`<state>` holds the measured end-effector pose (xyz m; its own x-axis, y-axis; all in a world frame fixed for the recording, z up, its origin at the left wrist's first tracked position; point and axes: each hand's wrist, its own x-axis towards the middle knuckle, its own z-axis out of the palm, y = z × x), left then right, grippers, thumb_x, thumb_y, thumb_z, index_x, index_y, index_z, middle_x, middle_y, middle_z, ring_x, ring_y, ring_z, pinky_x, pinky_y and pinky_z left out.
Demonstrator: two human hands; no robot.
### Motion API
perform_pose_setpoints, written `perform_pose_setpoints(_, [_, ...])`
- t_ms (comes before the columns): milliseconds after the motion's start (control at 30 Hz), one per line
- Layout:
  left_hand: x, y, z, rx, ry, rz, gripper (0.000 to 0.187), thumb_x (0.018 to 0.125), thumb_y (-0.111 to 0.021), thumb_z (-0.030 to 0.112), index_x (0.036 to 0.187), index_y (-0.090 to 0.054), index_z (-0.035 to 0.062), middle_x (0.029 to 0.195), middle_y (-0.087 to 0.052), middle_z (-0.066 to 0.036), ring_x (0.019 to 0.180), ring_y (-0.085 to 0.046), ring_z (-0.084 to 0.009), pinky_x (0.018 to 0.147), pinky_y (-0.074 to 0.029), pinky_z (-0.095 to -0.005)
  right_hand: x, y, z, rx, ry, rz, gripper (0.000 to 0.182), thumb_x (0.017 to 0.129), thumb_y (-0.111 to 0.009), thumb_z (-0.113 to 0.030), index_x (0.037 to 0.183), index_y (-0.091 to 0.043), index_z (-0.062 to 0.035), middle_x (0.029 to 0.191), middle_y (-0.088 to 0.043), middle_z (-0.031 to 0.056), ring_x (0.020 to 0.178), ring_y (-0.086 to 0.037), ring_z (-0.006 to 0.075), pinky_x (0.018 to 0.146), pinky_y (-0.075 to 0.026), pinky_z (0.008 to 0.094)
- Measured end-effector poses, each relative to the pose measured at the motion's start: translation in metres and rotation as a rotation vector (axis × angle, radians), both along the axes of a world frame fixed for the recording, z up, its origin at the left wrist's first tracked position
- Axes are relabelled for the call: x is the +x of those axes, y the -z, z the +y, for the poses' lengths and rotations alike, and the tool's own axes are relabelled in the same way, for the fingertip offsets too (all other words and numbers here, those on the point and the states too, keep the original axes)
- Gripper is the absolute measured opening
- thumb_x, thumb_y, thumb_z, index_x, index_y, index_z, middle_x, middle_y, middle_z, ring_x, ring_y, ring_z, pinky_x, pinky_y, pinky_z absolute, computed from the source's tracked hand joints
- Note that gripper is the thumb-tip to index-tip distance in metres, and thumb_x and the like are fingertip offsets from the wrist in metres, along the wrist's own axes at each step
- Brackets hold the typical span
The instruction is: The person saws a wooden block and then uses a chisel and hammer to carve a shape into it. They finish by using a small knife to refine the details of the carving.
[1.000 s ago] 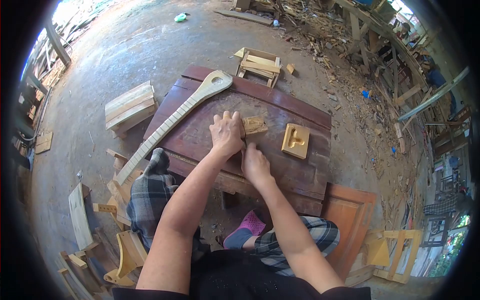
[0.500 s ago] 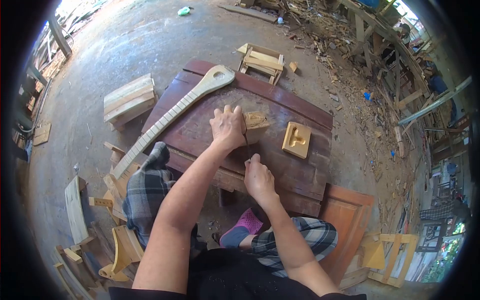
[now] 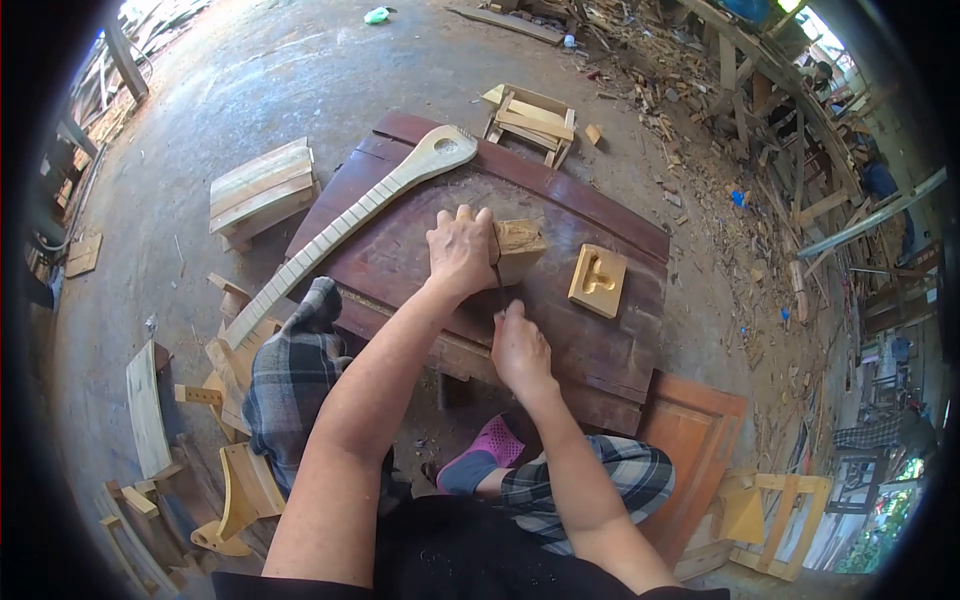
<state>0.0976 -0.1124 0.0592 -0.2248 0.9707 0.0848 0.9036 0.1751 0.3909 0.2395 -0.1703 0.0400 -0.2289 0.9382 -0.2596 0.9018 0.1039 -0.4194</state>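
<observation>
My left hand (image 3: 461,252) is closed on the left side of a wooden block (image 3: 522,238), pressing it against a dark reddish wooden panel (image 3: 400,240). Just in front of the block, my right hand (image 3: 523,350) grips a thin dark tool (image 3: 503,285); its narrow shaft runs up along the block's near left edge. The tool's handle is hidden in my fingers, so its exact kind cannot be made out. To the right lies a light wooden block with a carved hollow (image 3: 598,281). A long pale wooden piece with a notched neck and rounded head (image 3: 440,150) rests across the panel's left side.
Beyond the panel stands a small wooden frame (image 3: 533,122). A plank-topped wooden piece (image 3: 262,190) is at the left. Cut wooden parts (image 3: 245,490) lie lower left, and an orange-brown panel (image 3: 690,420) lower right. Wood scraps (image 3: 690,120) litter the floor at upper right.
My right hand has moved slightly forward with the tool, closer to the block. My left hand stays on the block. The whole view has shifted a little.
</observation>
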Motion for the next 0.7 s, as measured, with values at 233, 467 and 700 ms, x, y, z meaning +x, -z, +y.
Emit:
perform_pose_setpoints(233, [0.001, 0.003, 0.001, 0.035, -0.036, 0.007, 0.052, 0.063, -0.079, 0.018, 0.109, -0.055, 0.0112, 0.110, -0.055, -0.013, 0.102, -0.054, -0.0355, 0.079, -0.050, -0.0456, -0.014, 0.001, 0.034, 0.103, -0.101, 0.028, 0.024, 0.099, -0.047, -0.024, 0.101, -0.049, -0.0002, 0.087, -0.066, 0.0297, 0.089, -0.064, 0.0471, 0.079, -0.050, 0.0561])
perform_pose_setpoints(467, [-0.002, 0.008, 0.003, 0.036, -0.001, -0.005, 0.056, 0.058, -0.082, 0.018, 0.107, -0.056, 0.0100, 0.109, -0.055, -0.013, 0.104, -0.054, -0.0341, 0.078, -0.050, -0.0467, -0.007, 0.002, 0.018, 0.076, -0.053, 0.073, 0.025, 0.099, -0.046, -0.023, 0.102, -0.049, 0.0017, 0.087, -0.064, 0.0328, 0.090, -0.061, 0.0512, 0.080, -0.047, 0.0596])
perform_pose_setpoints(700, [0.001, 0.005, 0.002, 0.018, -0.043, 0.009, 0.051, 0.063, -0.076, 0.013, 0.109, -0.054, 0.0105, 0.109, -0.056, -0.013, 0.102, -0.055, -0.0360, 0.080, -0.051, -0.0454, -0.007, 0.001, 0.018, 0.093, -0.092, 0.097, 0.025, 0.099, -0.047, -0.023, 0.100, -0.048, 0.0018, 0.086, -0.064, 0.0330, 0.088, -0.062, 0.0517, 0.078, -0.048, 0.0600])
